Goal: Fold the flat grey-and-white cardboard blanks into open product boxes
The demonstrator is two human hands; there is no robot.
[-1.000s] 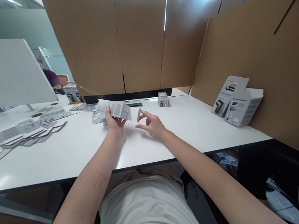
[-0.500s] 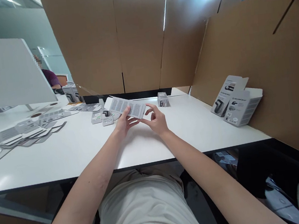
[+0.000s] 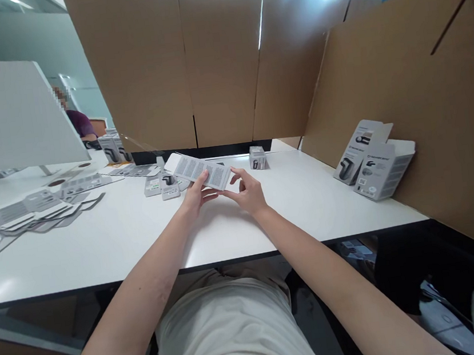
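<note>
A grey-and-white printed carton (image 3: 193, 168) is held above the white table, tilted down toward the right. My left hand (image 3: 196, 195) grips its near side, thumb on the printed face and fingers beneath. At the carton's right end, my right hand (image 3: 247, 191) pinches the lower corner with thumb and fingers curled. Just left of the carton, small flat printed packs (image 3: 170, 190) lie on the table, partly covered by it. A small closed box (image 3: 257, 158) stands behind and to the right of my right hand.
Flattened cartons (image 3: 36, 209) lie in a pile at the left. Two erected boxes (image 3: 376, 169) lean against the cardboard wall (image 3: 441, 118) at the right. A tall cardboard panel (image 3: 223, 64) stands behind the table (image 3: 310, 209). Another person (image 3: 81, 124) sits at the far left, behind a white screen (image 3: 8, 113).
The carton's right end has shifted very slightly in my hands. Otherwise both hands keep the same place and hold.
</note>
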